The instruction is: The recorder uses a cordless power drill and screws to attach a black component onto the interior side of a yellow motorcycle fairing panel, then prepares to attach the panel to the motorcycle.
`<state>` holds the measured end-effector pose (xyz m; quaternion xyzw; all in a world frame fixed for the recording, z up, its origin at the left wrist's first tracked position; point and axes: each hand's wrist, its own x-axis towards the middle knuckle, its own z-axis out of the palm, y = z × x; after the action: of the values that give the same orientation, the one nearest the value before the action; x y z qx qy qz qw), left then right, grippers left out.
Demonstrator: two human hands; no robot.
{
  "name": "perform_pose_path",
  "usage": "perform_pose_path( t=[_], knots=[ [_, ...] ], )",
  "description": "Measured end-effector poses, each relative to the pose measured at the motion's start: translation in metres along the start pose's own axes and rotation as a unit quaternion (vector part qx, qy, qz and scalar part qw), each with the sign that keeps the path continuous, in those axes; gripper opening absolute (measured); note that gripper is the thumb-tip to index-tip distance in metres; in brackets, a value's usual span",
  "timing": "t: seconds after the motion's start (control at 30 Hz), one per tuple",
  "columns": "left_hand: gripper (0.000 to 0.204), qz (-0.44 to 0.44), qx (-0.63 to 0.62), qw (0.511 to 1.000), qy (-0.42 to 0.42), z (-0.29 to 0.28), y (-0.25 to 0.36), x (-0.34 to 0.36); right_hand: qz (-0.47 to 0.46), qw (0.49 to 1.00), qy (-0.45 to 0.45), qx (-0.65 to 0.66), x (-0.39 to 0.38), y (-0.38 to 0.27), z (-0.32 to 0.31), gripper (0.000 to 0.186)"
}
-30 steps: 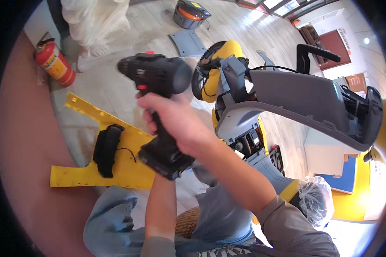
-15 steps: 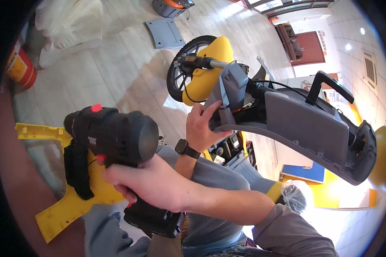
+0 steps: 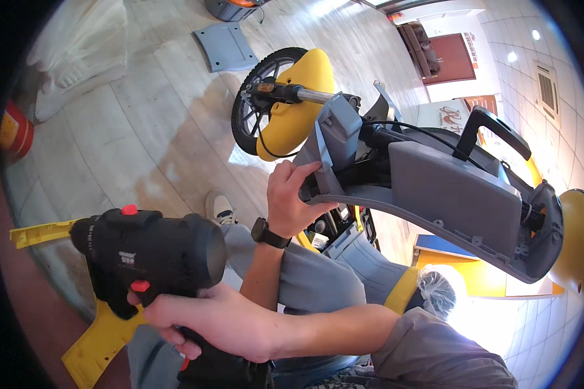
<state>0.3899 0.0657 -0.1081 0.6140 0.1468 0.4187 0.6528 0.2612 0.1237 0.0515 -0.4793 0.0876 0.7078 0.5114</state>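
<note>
My left hand (image 3: pixel 293 202), with a black watch on its wrist, grips the edge of a grey scooter panel (image 3: pixel 454 178), thumb below and fingers on its near end. Crossing over that forearm, my right hand (image 3: pixel 207 321) is wrapped round the handle of a black cordless drill (image 3: pixel 165 249) with red buttons. The drill is held up at the left, apart from the scooter; its tip lies over a yellow body panel (image 3: pixel 100 343). Beyond my left hand are the scooter's yellow front fender (image 3: pixel 289 123) and front wheel (image 3: pixel 240 113).
A loose grey-blue panel (image 3: pixel 224 48) lies on the floor near a grey bin (image 3: pixel 230 10). White plastic sheeting (image 3: pixel 78 52) and a red-yellow bucket (image 3: pixel 16 129) are at the far left. A blue-grey seat part (image 3: pixel 366 266) and a plastic-wrapped part (image 3: pixel 440 290) sit below the panel.
The drill and my right hand have moved down and slightly left. My left hand keeps its hold on the panel. The view has shifted, and a shoe now shows.
</note>
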Motion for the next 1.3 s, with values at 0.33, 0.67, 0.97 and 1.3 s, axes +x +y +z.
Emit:
perform_pose_path(
  t=[0.33,0.67,0.97,1.3],
  knots=[
    [0.077,0.001,-0.07,0.998,0.006,0.005,-0.012,0.0,-0.009,0.998,-0.016,-0.064,0.014,0.018,0.012,0.021],
    [0.118,-0.101,-0.185,0.977,0.03,0.013,-0.022,-0.015,-0.02,0.999,-0.007,-0.044,0.026,0.025,0.0,0.02],
    [0.122,-0.14,0.021,0.987,-0.077,0.012,-0.057,-0.028,0.049,0.997,0.015,-0.05,0.022,0.031,-0.007,0.019],
    [0.113,-0.159,-0.002,0.983,-0.093,0.012,-0.063,-0.027,0.033,0.999,-0.001,-0.027,0.021,0.038,-0.002,0.02]
  ],
)
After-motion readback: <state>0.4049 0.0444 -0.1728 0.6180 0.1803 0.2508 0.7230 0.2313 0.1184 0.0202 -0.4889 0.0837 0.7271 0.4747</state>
